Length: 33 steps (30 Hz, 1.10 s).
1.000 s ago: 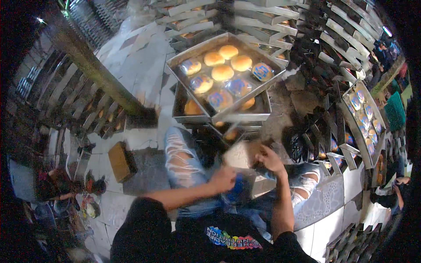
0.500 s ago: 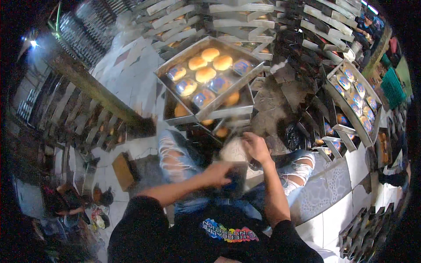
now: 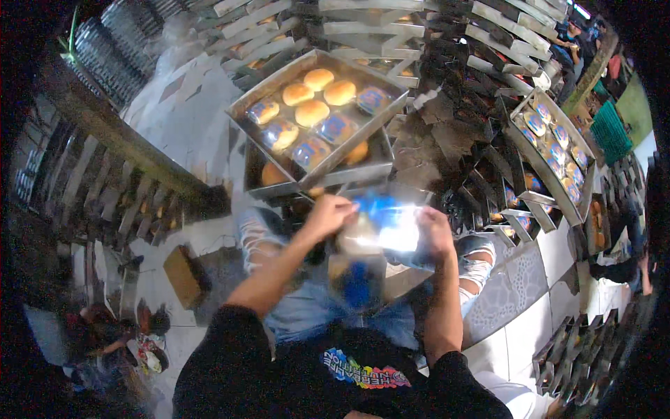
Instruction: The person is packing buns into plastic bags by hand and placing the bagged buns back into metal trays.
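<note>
Left hand point(image 3: 329, 215) pinching one edge of a glossy blue-and-clear wrapper point(image 3: 382, 218), right hand point(image 3: 437, 232) gripping the other; it's blurred, flashing bright between them above the lap, and just beyond sits a metal tray point(image 3: 356, 139), four bare buns point(image 3: 312, 113) among wrapped ones.

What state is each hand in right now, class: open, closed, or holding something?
Left hand: closed, pinching the left edge of the wrapper.
Right hand: closed, holding the wrapper's right edge.
</note>
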{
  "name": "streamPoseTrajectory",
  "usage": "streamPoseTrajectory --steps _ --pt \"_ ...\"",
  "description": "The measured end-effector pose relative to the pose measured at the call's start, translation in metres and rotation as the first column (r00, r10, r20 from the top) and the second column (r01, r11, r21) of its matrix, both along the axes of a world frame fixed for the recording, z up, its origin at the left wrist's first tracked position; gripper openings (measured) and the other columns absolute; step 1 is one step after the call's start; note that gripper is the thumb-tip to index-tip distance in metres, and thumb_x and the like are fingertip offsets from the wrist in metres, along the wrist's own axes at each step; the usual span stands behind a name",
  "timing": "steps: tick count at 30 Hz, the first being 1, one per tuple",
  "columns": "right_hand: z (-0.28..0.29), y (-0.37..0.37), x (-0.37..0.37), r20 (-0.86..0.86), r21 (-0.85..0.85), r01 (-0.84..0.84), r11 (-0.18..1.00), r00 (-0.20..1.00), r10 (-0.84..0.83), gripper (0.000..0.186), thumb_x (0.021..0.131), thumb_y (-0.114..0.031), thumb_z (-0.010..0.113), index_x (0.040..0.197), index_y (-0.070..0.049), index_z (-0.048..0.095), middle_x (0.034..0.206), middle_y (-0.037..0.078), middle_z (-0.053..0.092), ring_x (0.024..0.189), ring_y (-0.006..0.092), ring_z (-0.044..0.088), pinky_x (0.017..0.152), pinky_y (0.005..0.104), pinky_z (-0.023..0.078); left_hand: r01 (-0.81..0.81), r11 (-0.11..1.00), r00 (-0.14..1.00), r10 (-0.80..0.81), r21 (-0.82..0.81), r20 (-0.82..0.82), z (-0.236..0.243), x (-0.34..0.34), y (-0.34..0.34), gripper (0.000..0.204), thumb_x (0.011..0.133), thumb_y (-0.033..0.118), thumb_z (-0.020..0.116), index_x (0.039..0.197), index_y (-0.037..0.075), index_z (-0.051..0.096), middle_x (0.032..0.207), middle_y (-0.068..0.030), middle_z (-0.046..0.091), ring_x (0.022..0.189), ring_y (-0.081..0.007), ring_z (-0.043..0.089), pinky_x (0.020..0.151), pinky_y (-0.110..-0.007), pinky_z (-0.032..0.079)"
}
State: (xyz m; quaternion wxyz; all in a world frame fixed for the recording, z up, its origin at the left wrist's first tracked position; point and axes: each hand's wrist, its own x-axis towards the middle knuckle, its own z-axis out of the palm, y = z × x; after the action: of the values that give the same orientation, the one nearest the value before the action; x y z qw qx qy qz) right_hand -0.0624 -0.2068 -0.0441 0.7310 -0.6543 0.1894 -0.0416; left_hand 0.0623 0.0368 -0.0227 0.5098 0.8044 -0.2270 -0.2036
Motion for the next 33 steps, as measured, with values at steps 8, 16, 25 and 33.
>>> streamPoseTrajectory --steps 8,16,25,33 --pt "-0.002 -0.015 -0.004 -0.108 -0.641 0.173 0.748 0.944 -0.311 0.025 0.08 -0.023 0.06 0.08 0.002 0.063 0.061 0.004 0.058 0.054 0.008 0.049 0.05 0.0244 0.04 -0.285 0.953 0.959 0.282 -0.106 -0.037 -0.024 -0.009 -0.029 0.028 0.062 0.024 0.078 0.065 0.0 0.063 0.059 -0.0076 0.06 0.053 -0.0133 0.055 0.052 -0.028 0.044" --pt "0.116 0.031 0.159 0.35 -0.749 0.371 0.548 0.925 -0.149 0.016 0.082 -0.01 0.057 0.09 0.005 0.058 0.078 0.008 0.061 0.07 0.0108 0.052 0.064 0.0247 0.043 0.12 0.966 0.99 -0.134 -0.228 -0.045 -0.045 0.041 -0.023 0.036 0.06 0.033 0.077 0.065 0.0 0.062 0.061 -0.0104 0.061 0.052 -0.0156 0.055 0.052 -0.03 0.042" --pt "0.028 0.181 0.405 -0.098 -0.957 0.108 -0.27 0.755 0.648 0.025 0.079 -0.026 0.05 0.089 -0.004 0.057 0.092 0.021 0.056 0.09 0.0317 0.054 0.076 0.0432 0.043 0.15 0.926 0.984 -0.174 -0.345 -0.039 -0.042 0.062 -0.011 0.031 0.066 0.028 0.071 0.073 0.0 0.062 0.066 -0.0126 0.059 0.06 -0.0185 0.056 0.056 -0.03 0.043" --pt "0.036 0.169 0.429 -0.576 -0.816 -0.45 -0.362 0.681 0.452 0.036 0.071 -0.033 0.057 0.096 -0.007 0.053 0.101 0.016 0.052 0.097 0.032 0.049 0.072 0.0417 0.048 0.06 0.896 0.944 -0.195 -0.441 -0.267 -0.036 0.067 -0.007 0.025 0.069 0.022 0.07 0.072 -0.001 0.062 0.066 -0.0096 0.061 0.06 -0.015 0.057 0.055 -0.03 0.043"
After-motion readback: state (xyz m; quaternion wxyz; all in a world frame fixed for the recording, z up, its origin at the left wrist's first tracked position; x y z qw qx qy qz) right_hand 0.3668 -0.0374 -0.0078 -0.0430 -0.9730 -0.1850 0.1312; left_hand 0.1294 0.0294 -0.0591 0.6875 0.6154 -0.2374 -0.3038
